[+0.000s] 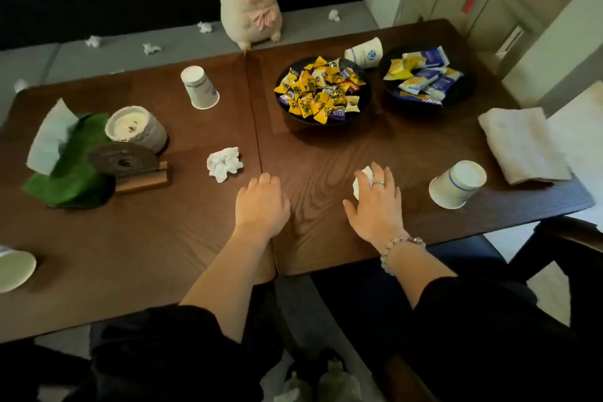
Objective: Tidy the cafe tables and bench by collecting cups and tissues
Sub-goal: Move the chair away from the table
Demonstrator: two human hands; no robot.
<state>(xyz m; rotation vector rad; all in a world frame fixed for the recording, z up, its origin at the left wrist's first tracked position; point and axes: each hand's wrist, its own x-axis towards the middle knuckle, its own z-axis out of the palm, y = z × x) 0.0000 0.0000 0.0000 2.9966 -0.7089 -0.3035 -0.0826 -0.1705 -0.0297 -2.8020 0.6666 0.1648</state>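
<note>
Here, nearest us, a paper cup (pixel 13 266) lies on its side at the left edge of the surface (pixel 163 238). The hands are apart. Left hand (pixel 262 202) rests on the wood by the seam between the two tables, fingers curled under, nothing showing in it. Right hand (pixel 375 201) lies over a crumpled tissue (pixel 360 181), fingers spread across it; we cannot tell whether they grip. A second tissue (pixel 225 163) sits just beyond the left hand. Right of the hands an upturned cup (pixel 456 184) stands mouth down, a folded towel (pixel 522 143) just past it. Further on, another upturned cup (pixel 199 87) stands left of a bowl of sweets (pixel 323 88). A tipped cup (pixel 363 52) lies behind that bowl, beside a bowl of packets (pixel 427 78). On the bench (pixel 107 59) behind, several tissue scraps (pixel 151 48) lie on both sides of a toy pig (pixel 249 5).
</note>
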